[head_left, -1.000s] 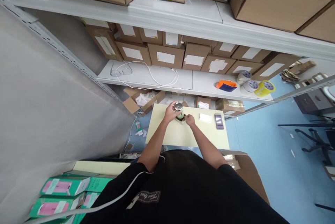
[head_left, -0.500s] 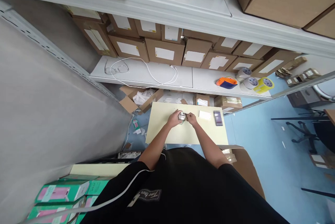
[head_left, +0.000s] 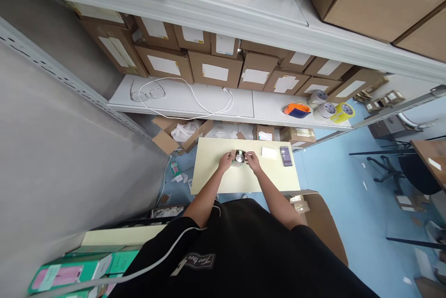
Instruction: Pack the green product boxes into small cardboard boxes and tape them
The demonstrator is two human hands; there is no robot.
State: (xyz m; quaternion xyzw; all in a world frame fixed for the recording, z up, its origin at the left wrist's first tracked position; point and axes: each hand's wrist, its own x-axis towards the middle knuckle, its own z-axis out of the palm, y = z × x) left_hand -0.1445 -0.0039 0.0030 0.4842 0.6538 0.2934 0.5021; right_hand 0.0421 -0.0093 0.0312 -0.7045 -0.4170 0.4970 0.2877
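Observation:
A small open cardboard box (head_left: 237, 164) stands on the cream table between my hands. Inside its opening sits a shiny, silvery round object (head_left: 239, 156) with a pale top; its exact kind is too small to make out. My left hand (head_left: 226, 162) pinches the brown flap on the left side of the box. On the opposite side, the fingers of my right hand (head_left: 252, 160) are closed at the box's right edge. To the right lie a white flat box or card stack (head_left: 269, 153) and a dark purple item (head_left: 286, 156), blurred by pixelation.
The cream table (head_left: 212, 182) faces a shelf (head_left: 223, 108) with a white cable, glasses (head_left: 148, 93), an orange-and-blue tape dispenser (head_left: 297, 110) and tape rolls (head_left: 342, 112). An open carton (head_left: 166, 142) is left of the table; a large one (head_left: 325, 223) stands at right.
The silvery round object, held between both hands before, now sits in the small box's opening. My hands have moved apart to the box's two sides. The view has shifted slightly.

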